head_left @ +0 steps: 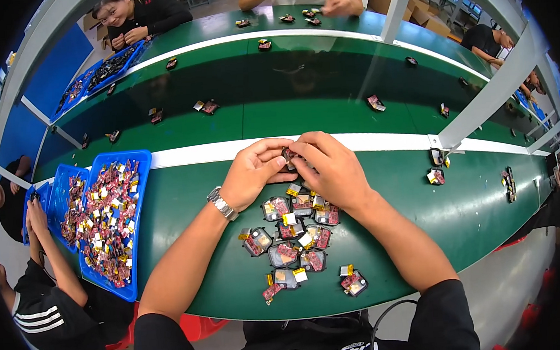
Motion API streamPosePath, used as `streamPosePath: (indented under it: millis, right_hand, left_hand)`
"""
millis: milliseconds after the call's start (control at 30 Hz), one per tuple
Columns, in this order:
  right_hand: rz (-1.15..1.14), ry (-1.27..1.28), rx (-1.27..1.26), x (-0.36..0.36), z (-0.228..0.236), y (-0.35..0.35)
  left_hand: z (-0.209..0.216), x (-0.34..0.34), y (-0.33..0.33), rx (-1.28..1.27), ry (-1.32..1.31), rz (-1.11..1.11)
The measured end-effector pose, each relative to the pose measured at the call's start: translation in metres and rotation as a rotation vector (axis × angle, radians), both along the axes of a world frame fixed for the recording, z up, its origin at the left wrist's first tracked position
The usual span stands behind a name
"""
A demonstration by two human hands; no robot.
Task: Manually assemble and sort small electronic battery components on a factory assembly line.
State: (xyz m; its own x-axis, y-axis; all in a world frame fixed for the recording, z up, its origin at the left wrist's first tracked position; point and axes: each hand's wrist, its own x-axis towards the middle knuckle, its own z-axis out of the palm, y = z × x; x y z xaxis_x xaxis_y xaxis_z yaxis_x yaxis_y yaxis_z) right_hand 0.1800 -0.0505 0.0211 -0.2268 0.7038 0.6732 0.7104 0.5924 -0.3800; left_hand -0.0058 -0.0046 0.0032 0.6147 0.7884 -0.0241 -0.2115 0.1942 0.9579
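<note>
Near the white rail, my left hand and my right hand meet with fingers pinched around one small dark device housing. A bit of red shows on it; the fingers cover most of the rest. Just below my hands, several black-rimmed housings lie in a loose cluster on the green bench. They carry red circuit boards and small white battery packs with yellow tape. One housing sits apart, closer to me on the right.
Blue trays heaped with boards and batteries stand to my left. Beyond the white rail, a green conveyor belt carries scattered housings. A grey metal post rises at right. Co-workers sit at left and across the belt.
</note>
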Motion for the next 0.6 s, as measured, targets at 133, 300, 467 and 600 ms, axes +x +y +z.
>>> streamPosePath:
  millis: [133, 300, 467, 600]
  right_hand:
    - [0.111, -0.062, 0.058, 0.01, 0.003, 0.005]
    - [0.198, -0.016, -0.113, 0.014, 0.009, 0.006]
    - [0.217, -0.033, -0.233, 0.019, 0.006, 0.005]
    - [0.215, 0.038, -0.291, 0.018, 0.009, 0.004]
  left_hand:
    - [-0.001, 0.001, 0.002, -0.015, -0.031, 0.003]
    - [0.0, 0.0, -0.002, 0.03, 0.005, -0.016]
    - [-0.005, 0.003, -0.003, 0.048, 0.003, -0.023]
    - [0.0, 0.002, -0.004, 0.04, -0.024, -0.048]
